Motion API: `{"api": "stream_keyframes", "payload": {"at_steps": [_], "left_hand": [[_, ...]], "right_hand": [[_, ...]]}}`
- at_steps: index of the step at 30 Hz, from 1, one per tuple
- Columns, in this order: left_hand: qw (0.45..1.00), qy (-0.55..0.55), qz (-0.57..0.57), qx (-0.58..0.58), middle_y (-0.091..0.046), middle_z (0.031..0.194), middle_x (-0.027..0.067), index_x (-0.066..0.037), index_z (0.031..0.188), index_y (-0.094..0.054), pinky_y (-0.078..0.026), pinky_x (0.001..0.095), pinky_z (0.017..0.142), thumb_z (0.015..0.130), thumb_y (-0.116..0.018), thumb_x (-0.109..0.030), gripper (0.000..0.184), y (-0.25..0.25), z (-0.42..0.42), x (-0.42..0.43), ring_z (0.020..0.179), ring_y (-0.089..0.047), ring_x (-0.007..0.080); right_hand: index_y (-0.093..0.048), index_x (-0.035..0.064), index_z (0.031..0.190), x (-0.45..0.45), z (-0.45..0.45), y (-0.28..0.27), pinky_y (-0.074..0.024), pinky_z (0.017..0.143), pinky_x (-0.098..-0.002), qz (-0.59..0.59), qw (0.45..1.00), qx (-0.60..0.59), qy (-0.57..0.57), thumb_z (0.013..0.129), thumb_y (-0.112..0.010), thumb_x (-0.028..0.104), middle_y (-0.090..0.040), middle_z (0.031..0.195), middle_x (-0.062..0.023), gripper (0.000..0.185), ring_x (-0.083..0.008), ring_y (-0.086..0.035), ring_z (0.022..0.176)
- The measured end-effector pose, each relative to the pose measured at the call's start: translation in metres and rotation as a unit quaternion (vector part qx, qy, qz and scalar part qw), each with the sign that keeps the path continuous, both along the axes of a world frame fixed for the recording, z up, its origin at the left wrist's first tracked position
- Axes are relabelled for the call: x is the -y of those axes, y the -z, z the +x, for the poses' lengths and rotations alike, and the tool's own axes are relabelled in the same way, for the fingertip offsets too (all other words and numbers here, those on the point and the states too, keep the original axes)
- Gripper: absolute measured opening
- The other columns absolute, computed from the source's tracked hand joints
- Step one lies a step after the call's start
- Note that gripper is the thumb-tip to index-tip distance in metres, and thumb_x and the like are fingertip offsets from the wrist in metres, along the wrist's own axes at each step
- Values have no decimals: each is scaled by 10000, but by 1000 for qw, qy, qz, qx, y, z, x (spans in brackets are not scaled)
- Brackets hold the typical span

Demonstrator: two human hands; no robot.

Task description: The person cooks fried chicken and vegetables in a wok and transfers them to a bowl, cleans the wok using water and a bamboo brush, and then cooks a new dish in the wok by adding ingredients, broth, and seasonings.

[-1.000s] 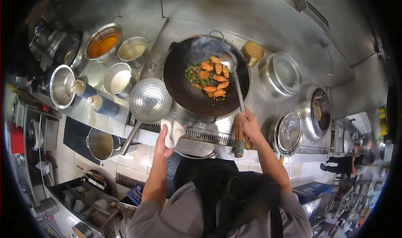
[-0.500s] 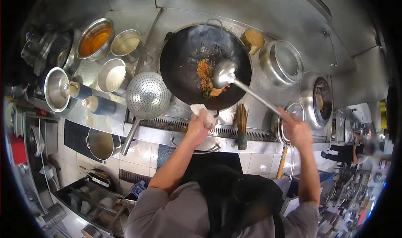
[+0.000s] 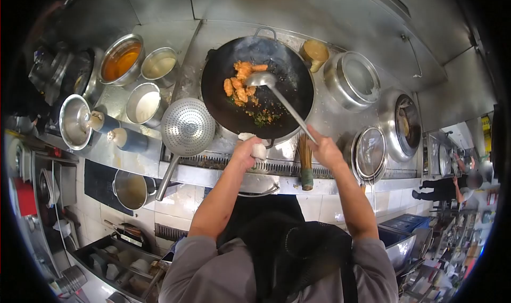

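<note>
A large dark wok (image 3: pixel 287 103) stands on the stove in front of me. Orange-brown fried pieces (image 3: pixel 244 81) lie left of its middle, with chopped green and orange bits (image 3: pixel 261 116) nearer its front. My left hand (image 3: pixel 246 153) is closed around a folded white cloth (image 3: pixel 260 150) at the wok's near rim, where the handle is mostly hidden. My right hand (image 3: pixel 326 153) grips the long handle of a metal ladle (image 3: pixel 263 79). The ladle's bowl rests against the fried pieces, its handle slanting over the wok's right side. Faint steam rises at the back.
A perforated strainer (image 3: pixel 188 126) lies left of the wok, its handle over the counter edge. Beyond are metal bowls of liquid (image 3: pixel 146 103) and squeeze bottles (image 3: pixel 128 139). A bamboo brush (image 3: pixel 306 167), steel pots (image 3: pixel 354 79) and mesh strainers (image 3: pixel 371 153) stand right. Another person (image 3: pixel 450 187) is at far right.
The ladle has swung left and away from me, my right hand moving left with it. Fried pieces now lie spread in the wok. My left hand stays at the near rim.
</note>
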State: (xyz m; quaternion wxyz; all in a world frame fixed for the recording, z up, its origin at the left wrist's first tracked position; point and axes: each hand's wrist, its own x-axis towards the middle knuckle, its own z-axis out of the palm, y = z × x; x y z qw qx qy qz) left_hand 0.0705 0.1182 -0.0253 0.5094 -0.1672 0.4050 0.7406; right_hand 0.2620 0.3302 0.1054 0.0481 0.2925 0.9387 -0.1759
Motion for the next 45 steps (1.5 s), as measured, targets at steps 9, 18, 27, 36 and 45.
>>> {"api": "stream_keyframes", "payload": {"at_steps": [9, 18, 27, 36, 45], "left_hand": [[999, 39, -2, 5, -715, 1052, 110, -48, 1149, -648, -616, 493, 791, 896, -751, -76, 274, 10, -8, -7, 949, -725, 293], [988, -96, 22, -120, -687, 967, 100, -69, 1048, -626, -604, 421, 679, 940, -609, -35, 115, -50, 50, 6, 810, -704, 235], [991, -81, -15, -105, -678, 1074, 129, -36, 1151, -577, -594, 455, 769, 887, -572, -31, 264, -147, 165, 65, 917, -703, 275], [980, -80, -34, -179, -667, 974, 125, -64, 1172, -533, -604, 464, 682, 979, -602, -107, 210, -5, 135, 8, 827, -686, 270], [995, -6, 11, -95, -666, 909, 121, -53, 1001, -592, -591, 441, 689, 945, -610, -61, 59, -86, 109, 51, 803, -703, 260]], "right_hand": [[-463, 219, 1564, -4, 51, -47, -542, 883, -574, 12, 998, 57, -27, 987, -646, 237, -720, 1046, -294, 606, -490, -689, 985], [-504, 113, 1524, 3, 97, -20, -519, 817, -559, -21, 994, -99, -29, 1026, -626, 228, -684, 966, -330, 525, -515, -663, 921], [-504, 147, 1557, 1, 193, -167, -515, 678, -422, -252, 965, 49, 47, 1054, -607, 233, -659, 802, -250, 521, -289, -624, 644], [-486, 188, 1557, 11, 106, -59, -557, 777, -542, -2, 992, 62, -105, 1070, -551, 300, -722, 886, -247, 504, -461, -697, 828], [-519, 225, 1548, 51, 126, -153, -546, 775, -510, -132, 976, 154, -80, 1062, -581, 270, -707, 899, -267, 492, -457, -695, 852]]}}
